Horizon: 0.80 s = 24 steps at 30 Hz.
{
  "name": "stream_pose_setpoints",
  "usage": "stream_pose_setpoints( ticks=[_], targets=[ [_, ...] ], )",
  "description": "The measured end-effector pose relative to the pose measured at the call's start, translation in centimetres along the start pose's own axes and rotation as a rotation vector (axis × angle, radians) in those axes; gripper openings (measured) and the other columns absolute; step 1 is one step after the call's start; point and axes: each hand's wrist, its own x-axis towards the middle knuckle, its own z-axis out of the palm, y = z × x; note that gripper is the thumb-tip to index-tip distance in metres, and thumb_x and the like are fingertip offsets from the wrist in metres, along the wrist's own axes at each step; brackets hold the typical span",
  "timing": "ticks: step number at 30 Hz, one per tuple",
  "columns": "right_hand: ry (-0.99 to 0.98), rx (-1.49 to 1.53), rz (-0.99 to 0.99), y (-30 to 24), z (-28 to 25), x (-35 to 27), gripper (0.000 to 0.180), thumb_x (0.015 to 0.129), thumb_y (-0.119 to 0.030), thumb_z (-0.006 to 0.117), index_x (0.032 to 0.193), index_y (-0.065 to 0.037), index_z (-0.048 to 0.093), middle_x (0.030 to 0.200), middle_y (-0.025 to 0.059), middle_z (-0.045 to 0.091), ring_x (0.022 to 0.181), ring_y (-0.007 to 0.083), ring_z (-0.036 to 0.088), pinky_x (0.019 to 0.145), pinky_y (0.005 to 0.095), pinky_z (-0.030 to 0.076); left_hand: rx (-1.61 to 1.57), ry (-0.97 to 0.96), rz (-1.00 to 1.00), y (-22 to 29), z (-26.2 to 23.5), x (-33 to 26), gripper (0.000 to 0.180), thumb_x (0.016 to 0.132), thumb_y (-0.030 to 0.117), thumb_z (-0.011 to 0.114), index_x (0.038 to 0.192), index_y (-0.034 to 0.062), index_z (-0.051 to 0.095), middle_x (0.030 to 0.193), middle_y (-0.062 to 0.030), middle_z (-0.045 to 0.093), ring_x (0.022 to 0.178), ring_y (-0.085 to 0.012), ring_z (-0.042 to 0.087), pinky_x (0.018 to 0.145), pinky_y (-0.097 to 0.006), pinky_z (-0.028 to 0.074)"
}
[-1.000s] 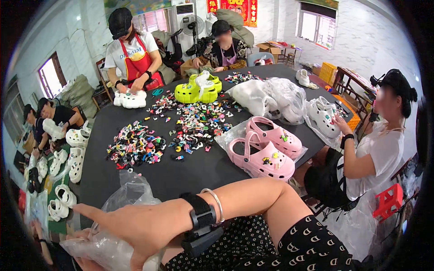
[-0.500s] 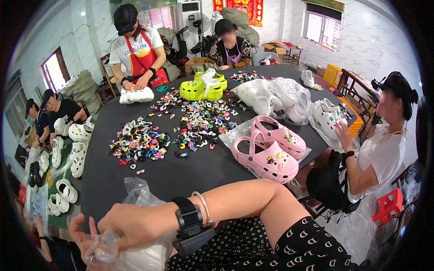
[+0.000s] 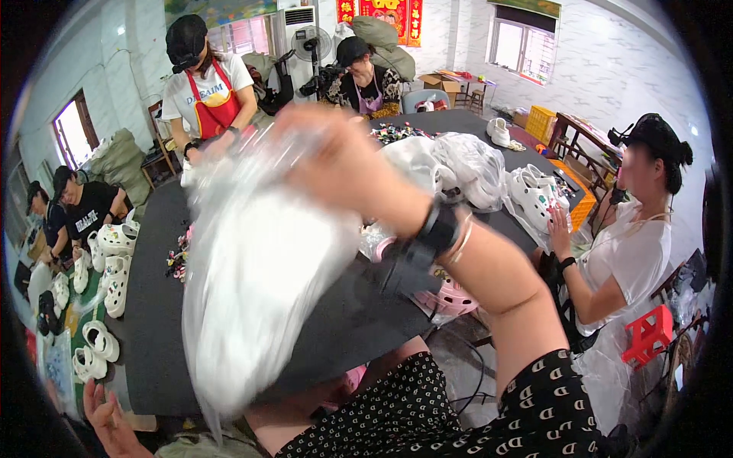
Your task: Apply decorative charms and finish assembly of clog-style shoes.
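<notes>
The right hand [image 3: 340, 164] clamps its fingers on a clear plastic bag with white contents [image 3: 263, 290] above the black table [image 3: 340, 324]; the left hand [image 3: 111, 421], fingers apart, is near its left corner. Gold-lettered red banners [image 3: 382, 21] hang beyond it.

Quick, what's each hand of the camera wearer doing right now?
Left hand: open, fingers spread, holding nothing visible.
Right hand: closed on the top of a clear plastic bag with something white inside, blurred.
</notes>
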Motion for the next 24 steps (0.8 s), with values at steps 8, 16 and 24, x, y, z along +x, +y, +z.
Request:
stream_pose_setpoints(
  ticks=[8,16,24],
  targets=[
    [0.402,-0.942,0.070,9.9,-20.5,-0.4,0.030,0.078,-0.004,0.066,0.108,-0.008,0.062,0.094,0.0155,0.068,0.081,0.0362,0.066,0.070,0.0394,0.051,0.004,-0.051,-0.345,-3.9,0.0,-3.5,0.020,0.100,0.016,0.054,0.108,0.0001,0.062,0.130,-0.0163,0.057,0.102,-0.0257,0.058,0.086,-0.036,0.045],
    [-0.225,-1.289,0.532,22.4,-24.8,-18.9,0.018,0.086,-0.008,0.049,0.096,-0.001,0.063,0.088,0.0241,0.065,0.091,0.0410,0.063,0.079,0.0508,0.049,-0.025,-0.063,-0.504,-7.1,-0.5,-6.4,0.022,0.099,0.020,0.057,0.109,0.0018,0.063,0.121,-0.0125,0.062,0.100,-0.0234,0.059,0.088,-0.036,0.045],
    [-0.171,-1.145,0.879,21.7,-23.7,-19.8,0.044,0.077,-0.026,0.069,0.110,0.001,0.059,0.104,0.0277,0.064,0.102,0.0431,0.060,0.088,0.0491,0.048,-0.020,-0.115,-0.514,-9.4,-2.4,-8.9,0.022,0.099,0.019,0.057,0.111,0.0027,0.063,0.123,-0.0109,0.062,0.101,-0.0216,0.060,0.088,-0.036,0.047]
  ],
)
